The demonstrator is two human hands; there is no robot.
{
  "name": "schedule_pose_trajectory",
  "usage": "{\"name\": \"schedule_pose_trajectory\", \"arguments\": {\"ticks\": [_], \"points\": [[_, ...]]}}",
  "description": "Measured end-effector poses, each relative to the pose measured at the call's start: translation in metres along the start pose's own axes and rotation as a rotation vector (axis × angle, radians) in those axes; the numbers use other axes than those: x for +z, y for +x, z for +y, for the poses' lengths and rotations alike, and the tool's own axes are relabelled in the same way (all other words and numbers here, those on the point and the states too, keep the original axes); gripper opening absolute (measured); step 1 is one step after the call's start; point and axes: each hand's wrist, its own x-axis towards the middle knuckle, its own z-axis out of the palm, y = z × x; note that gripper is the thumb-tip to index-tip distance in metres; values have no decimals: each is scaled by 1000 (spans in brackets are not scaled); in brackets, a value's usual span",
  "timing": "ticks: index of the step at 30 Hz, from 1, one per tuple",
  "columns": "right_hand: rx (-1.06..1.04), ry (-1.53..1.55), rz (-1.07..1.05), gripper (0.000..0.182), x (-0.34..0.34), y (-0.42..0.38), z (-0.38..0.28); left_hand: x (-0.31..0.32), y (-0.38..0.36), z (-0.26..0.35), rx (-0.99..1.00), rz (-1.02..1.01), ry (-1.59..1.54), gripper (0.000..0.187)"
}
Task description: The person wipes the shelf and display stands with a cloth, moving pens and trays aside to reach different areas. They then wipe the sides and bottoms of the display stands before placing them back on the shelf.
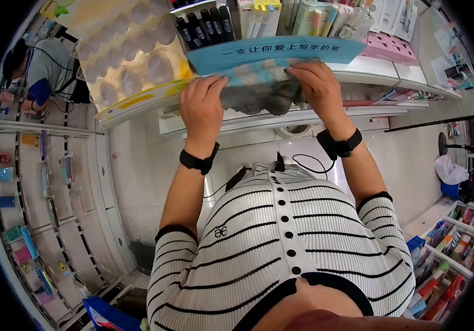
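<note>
A damp-looking cloth (261, 91), blue and white on top and dark grey below, stretches between my two hands in front of the shelf. My left hand (201, 102) pinches its left end, close to the lower corner of a yellow display box. At the other end, my right hand (317, 85) has its fingers closed on the cloth. Just behind the cloth stands a blue sign strip (275, 53) with Chinese characters along the shelf front. The cloth's lower edge hangs loose and bunched.
The yellow display box (132, 60) has rows of clear domes. Black pens (206, 27) and boxed pens (325, 19) stand behind the sign. A pink box (391, 49) sits at right. Another person (52, 71) bends at far left. Stocked racks (452, 243) stand lower right.
</note>
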Motion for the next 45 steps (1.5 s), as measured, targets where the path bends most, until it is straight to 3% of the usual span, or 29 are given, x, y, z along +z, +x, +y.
{"name": "schedule_pose_trajectory", "arguments": {"ticks": [5,8,11,14,16,21,28,31,33,37,39,42,45], "points": [[-126,-137,160,42,-12,30,-4,-8,25,2,-65,241,143,22],[-190,-258,252,43,0,39,8,7,40,-8,-109,346,43,16],[-220,-328,237,43,11,36,12,20,34,-6,-87,309,33,14],[-105,-318,156,42,12,29,5,25,23,-11,-90,240,-14,15],[-77,-342,107,25,15,22,4,28,18,-11,-95,205,-18,16],[-20,-215,77,35,9,24,4,19,24,-14,-88,140,7,17],[-69,-243,260,35,1,52,1,-4,60,-15,-37,363,4,15],[-65,-279,179,33,14,33,2,9,41,-18,-24,311,39,17],[-33,-290,123,32,19,19,4,19,22,-24,-32,51,31,18],[-14,-264,110,31,12,26,2,16,25,-21,1,68,63,15],[-44,-250,172,31,4,39,3,9,43,-18,-15,251,44,17],[-55,-286,248,32,1,43,4,-1,61,-16,-1,327,9,18],[-60,-355,275,32,13,30,4,8,46,-21,-23,252,75,19]]}}
